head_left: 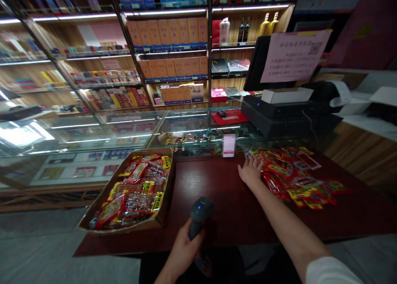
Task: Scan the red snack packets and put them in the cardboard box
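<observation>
My left hand (186, 243) is wrapped round the handle of a dark barcode scanner (201, 209), which shows a small blue light. The scanner is held over the near edge of the dark red table (198, 176). My right hand (250, 170) reaches forward with its fingers spread, at the left edge of a loose pile of red and yellow snack packets (288, 172). Its fingertips are beside or on the packets; I cannot tell whether they touch. On the left, an open cardboard box (166, 215) holds more of these snack packets (136, 189).
A glass display counter (124, 129) runs behind the table. On it are a mouse (221, 113) on a red mat and a dark cash register (273, 114) with a monitor bearing a paper notice (294, 56). A small lit screen (228, 145) stands at the table's back. Stocked shelves line the wall.
</observation>
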Tool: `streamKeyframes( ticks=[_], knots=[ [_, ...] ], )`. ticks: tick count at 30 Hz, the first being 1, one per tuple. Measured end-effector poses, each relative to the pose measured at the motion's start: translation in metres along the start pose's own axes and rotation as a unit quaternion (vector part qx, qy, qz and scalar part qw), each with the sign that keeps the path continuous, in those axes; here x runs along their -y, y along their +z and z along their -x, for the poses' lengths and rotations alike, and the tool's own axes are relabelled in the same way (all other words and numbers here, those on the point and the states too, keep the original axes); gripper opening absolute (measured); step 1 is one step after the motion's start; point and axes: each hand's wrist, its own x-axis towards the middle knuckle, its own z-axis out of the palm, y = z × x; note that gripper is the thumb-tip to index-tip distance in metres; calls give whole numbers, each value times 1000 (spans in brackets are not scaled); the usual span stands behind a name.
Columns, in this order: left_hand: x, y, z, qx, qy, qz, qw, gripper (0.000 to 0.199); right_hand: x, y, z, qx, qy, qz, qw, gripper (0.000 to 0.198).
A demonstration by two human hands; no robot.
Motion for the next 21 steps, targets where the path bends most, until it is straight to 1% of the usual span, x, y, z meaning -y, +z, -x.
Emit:
streamKeyframes(
  ticks=[3, 4, 5, 7, 9, 11, 12, 14, 17, 19, 21],
  knots=[
    [-1, 0, 1, 1, -7, -3, 1000, 52, -9, 23, 43, -40, -89, 24, 995, 36],
    [-2, 0, 1, 3, -10, -5, 1000, 53, -11, 28, 57, -52, -108, 21, 993, 31],
    [-3, 0, 1, 3, -13, -6, 1000, 54, -12, 32, 68, -59, -112, 11, 992, 27],
    [-4, 0, 0, 7, -19, -10, 1000, 57, -15, 34, 83, -74, -85, -3, 994, 23],
    [-5, 0, 0, 10, -21, -14, 1000, 60, -17, 34, 87, -85, -53, -10, 995, 31],
    [-6, 0, 1, 12, -20, -18, 1000, 63, -19, 33, 86, -76, -52, -27, 995, 39],
    [-6, 0, 1, 11, -19, -19, 1000, 64, -19, 33, 84, -63, -69, -47, 994, 38],
    [-5, 0, 3, 10, -16, -17, 1000, 64, -20, 34, 83, -31, -126, -103, 986, 37],
    [-4, -1, 5, 11, -10, -15, 1000, 63, -19, 36, 84, 6, -219, -174, 960, 43],
    [-4, 0, 6, 5, -7, -17, 1000, 60, -17, 37, 86, 19, -256, -190, 948, 44],
    [-5, 0, 7, -5, -5, -17, 1000, 57, -15, 36, 88, 28, -274, -199, 941, 44]
  ],
)
